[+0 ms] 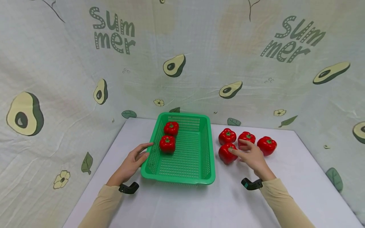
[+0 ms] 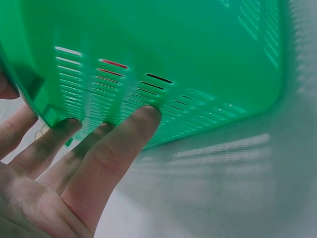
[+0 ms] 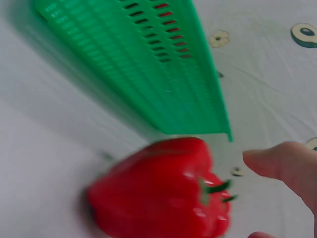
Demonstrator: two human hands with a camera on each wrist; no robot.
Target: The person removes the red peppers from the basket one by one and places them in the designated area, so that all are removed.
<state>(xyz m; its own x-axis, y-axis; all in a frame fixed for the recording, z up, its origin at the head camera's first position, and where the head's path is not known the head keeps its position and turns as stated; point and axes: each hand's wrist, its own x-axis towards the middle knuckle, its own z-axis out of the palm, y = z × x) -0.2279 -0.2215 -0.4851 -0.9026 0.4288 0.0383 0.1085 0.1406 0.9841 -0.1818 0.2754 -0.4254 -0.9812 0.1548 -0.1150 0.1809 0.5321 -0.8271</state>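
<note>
Two red bell peppers [image 1: 167,144] sit inside a green plastic basket [image 1: 210,152], along its left side. My left hand [image 1: 135,161] is at the basket's left edge. Its fingertips touch the slotted outer wall [image 2: 198,64] in the left wrist view, fingers fairly straight. To the right of the basket stand several more red bell peppers. My right hand [image 1: 253,157] hovers over this group, thumb and fingers spread, by the nearest bell pepper [image 1: 226,155]. In the right wrist view, a gap separates the fingertip [image 3: 262,161] from that pepper [image 3: 153,193] and its green stem.
A white table [image 1: 182,205] carries everything. Behind it and at the sides hangs a pale cloth [image 1: 199,41] printed with avocados and lettering. Other bell peppers [image 1: 266,146] stand close around the right hand.
</note>
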